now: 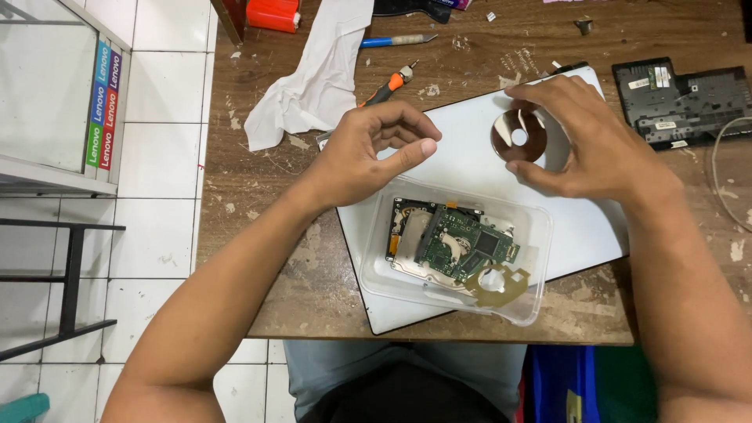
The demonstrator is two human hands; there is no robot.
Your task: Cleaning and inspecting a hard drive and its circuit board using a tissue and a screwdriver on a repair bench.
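Observation:
My right hand (pixel 591 145) holds a shiny round metal disc (pixel 513 135) with a centre hole by its edge, just above a white flat panel (pixel 462 157). My left hand (pixel 376 153) hovers to the left of the disc, thumb and fingers curled close together; I cannot make out anything between them. Below both hands, a clear plastic tray (pixel 536 235) rests on the panel. It holds a green circuit board (pixel 466 247), a silver drive body under it and a thin tan cut-out sheet (pixel 501 286).
The worn wooden table (pixel 258 196) carries a crumpled white cloth (pixel 321 78), an orange-handled screwdriver (pixel 389 84), a blue-handled tool (pixel 395 40), an orange object (pixel 272 14) and a black plastic cover (pixel 681 98). A white cable (pixel 717 176) lies at the right. White tiled floor lies left.

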